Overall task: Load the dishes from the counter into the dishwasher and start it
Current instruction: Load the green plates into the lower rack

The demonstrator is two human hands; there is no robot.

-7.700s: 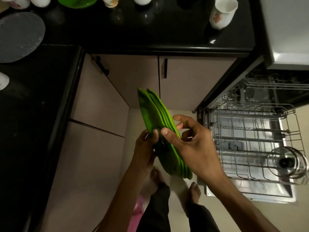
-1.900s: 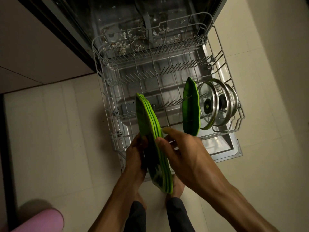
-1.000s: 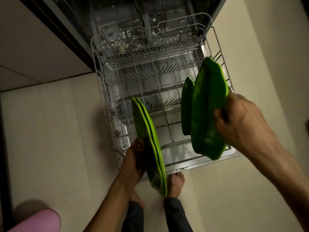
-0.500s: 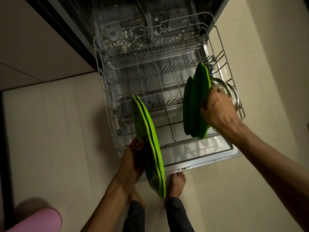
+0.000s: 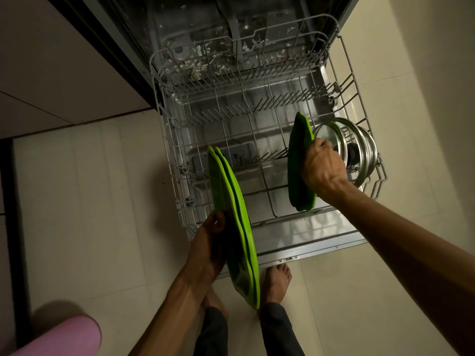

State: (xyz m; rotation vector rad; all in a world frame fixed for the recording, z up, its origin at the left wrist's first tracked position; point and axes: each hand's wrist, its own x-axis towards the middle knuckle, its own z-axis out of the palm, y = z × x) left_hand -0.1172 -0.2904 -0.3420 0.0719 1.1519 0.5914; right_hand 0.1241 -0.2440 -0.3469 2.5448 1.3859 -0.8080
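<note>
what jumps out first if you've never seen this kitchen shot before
The bright green plates stand on edge at the right of the pulled-out dishwasher rack, gripped by the right hand, with steel lids just beyond. The left hand holds more green plates upright in front of the rack.

Scene is dimly lit, warm cast. Faint glare is seen on the door [image 5: 308,242] and lids [image 5: 344,147]. Tub [image 5: 205,16] interior is lost in shadow. Wide-angle bending is seen at edges. Focus is acceptable; pink object [image 5: 54,337] is soft.
</note>
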